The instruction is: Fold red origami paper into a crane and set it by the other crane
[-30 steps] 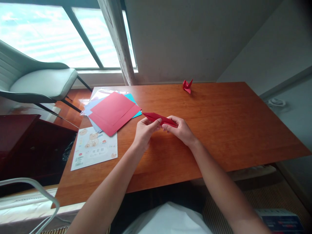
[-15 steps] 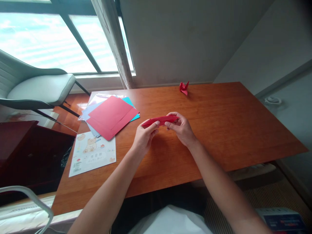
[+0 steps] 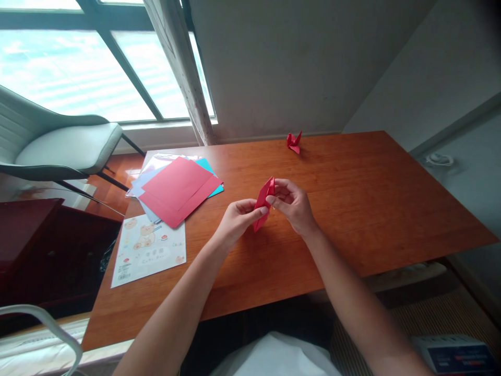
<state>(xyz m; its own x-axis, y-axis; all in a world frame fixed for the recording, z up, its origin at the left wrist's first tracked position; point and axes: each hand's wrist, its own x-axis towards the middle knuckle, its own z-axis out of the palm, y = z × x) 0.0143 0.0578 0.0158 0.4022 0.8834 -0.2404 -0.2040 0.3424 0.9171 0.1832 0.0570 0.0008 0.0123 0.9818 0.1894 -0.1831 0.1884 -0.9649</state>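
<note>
Folded red paper [image 3: 263,197] is now standing almost on end, while half a second ago it was stretching crosswise between the hands. It is sitting above the wooden surface [image 3: 352,209], to the right of the loose red sheets [image 3: 174,188]. The left hand's [image 3: 239,216] grip is closing firmly on it, the thumb pressing its near face; the other fingers are mostly hiding behind it. The right hand [image 3: 294,205] is pinching its upper right edge between thumb and fingertips, and its curled fingers are covering some of the folds, so the paper's full shape is staying hard to make out.

Beyond the red sheets and to their right, a red origami crane [image 3: 294,142] is resting, its finer folds blurring. Those sheets are overlapping a turquoise sheet [image 3: 205,165], leaving only its edges showing, and are partly hiding a lavender sheet [image 3: 141,184]. On their near side, a bear-printed sheet [image 3: 151,253] is lying, its small lettering blurring. Left of them, a chair [image 3: 70,146] is running out of view.
</note>
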